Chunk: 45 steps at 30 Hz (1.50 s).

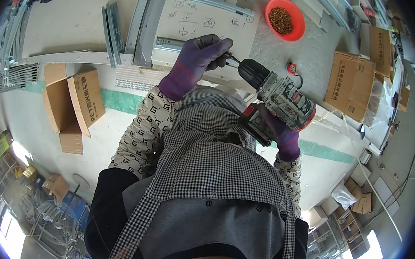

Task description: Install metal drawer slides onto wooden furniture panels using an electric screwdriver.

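At the desk's (267, 54) near edge, the right hand (281, 130) grips a cordless drill (287, 105) while the left hand (199, 58) pinches its bit (233, 59). Bare surface lies open between drill and red bowl (299, 25).

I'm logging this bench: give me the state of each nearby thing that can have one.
Drill: bit fitted, battery attached, running unclear.
Left hand: gloved, fingers curled at bit's tip, grip unclear.
Right hand: gloved, closed on drill.
Red bowl: partly filled with small brown pieces.
Floor carton: open, flaps spread.
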Motion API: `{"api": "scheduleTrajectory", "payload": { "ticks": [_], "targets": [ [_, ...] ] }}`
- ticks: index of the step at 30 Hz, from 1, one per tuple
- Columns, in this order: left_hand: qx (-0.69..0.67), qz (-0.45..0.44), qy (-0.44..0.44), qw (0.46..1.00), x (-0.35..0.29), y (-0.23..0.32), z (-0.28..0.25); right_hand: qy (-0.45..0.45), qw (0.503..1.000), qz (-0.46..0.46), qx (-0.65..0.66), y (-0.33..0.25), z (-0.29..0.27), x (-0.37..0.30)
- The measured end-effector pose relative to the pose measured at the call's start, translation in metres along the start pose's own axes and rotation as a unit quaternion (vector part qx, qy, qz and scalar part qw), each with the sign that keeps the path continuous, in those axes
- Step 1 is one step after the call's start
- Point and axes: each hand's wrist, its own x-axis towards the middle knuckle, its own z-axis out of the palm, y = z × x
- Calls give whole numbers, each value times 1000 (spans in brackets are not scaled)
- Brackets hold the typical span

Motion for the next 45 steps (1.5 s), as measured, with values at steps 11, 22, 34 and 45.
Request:
{"api": "scheduleTrajectory", "payload": {
  "ticks": [11,22,34,45],
  "targets": [
    [-12,-33,14,999,12,-24,-5,52,996,-67,-35,16,20,9],
    [-60,-18,131,989,48,-63,5,23,956,119,266,51,-12,-2],
    [40,64,180,981,29,-103,14,426,886,18,185,297,-126,99],
    [50,-114,53,991,19,-132,167,180,948,263,13,418,-112,122]
  ]
}}
